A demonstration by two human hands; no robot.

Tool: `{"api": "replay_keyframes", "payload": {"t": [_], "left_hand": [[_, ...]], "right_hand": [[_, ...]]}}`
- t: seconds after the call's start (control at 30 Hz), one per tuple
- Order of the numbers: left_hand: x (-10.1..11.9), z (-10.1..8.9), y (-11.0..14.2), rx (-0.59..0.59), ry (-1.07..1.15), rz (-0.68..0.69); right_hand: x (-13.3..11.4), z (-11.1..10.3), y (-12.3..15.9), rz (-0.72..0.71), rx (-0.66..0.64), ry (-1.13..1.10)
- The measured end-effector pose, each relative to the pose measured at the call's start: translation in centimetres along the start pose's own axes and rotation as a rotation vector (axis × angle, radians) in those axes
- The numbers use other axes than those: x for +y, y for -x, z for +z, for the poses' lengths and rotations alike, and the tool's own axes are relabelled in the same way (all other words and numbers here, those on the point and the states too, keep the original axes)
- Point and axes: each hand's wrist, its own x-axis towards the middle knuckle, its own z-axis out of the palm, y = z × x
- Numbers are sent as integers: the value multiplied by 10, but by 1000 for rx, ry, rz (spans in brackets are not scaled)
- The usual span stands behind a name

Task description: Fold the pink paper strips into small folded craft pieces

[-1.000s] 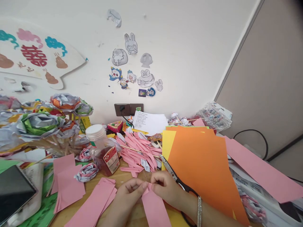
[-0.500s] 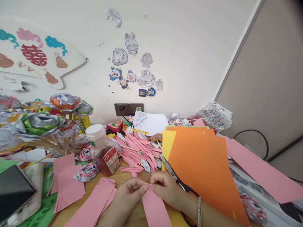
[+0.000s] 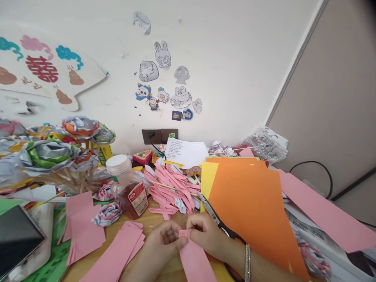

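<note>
Both hands pinch the top end of a pink paper strip (image 3: pixel 196 260) that hangs down toward the bottom edge. My left hand (image 3: pixel 164 248) is closed, its thumb and fingers on the strip's upper left edge. With bent fingers, my right hand (image 3: pixel 205 237) grips the upper right corner; a sparkling bracelet circles that wrist. Left of my hands lies a stack of pink strips (image 3: pixel 114 252). Just beyond them is a pile of folded pink paper pieces (image 3: pixel 173 188). Black-handled scissors (image 3: pixel 216 215) lie beside my right hand, partly hidden by it.
Orange paper sheets (image 3: pixel 249 207) lie on the right, over yellow ones. A jar with a white lid (image 3: pixel 119 164) and a red-filled container (image 3: pixel 133 199) stand left of the pile. Paper flowers (image 3: pixel 49 154) fill the far left, above a dark-screened device (image 3: pixel 19 239).
The pink strip has shifted slightly right, and its top end shows more between my fingers. My left fingertips have drawn a little apart from the right ones.
</note>
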Motion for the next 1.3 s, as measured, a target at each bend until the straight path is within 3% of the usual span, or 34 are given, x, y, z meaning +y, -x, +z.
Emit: {"api": "replay_keyframes", "payload": {"t": [0.13, 0.33, 0.5, 0.8, 1.17, 1.3], "left_hand": [[-3, 1, 0, -43, -43, 7], [-18, 3, 0, -145, 80, 36], [-12, -3, -3, -179, 121, 31], [-2, -3, 2, -164, 127, -90], [-3, 1, 2, -135, -139, 16], [-2, -3, 1, -38, -111, 26]], "right_hand": [[-3, 0, 0, 5, -10, 37], [-9, 2, 2, -58, -62, 162], [-6, 0, 1, -64, -25, 145], [-1, -4, 0, -29, 33, 90], [-8, 1, 1, -8, 31, 92], [-5, -1, -1, 27, 41, 24]]}}
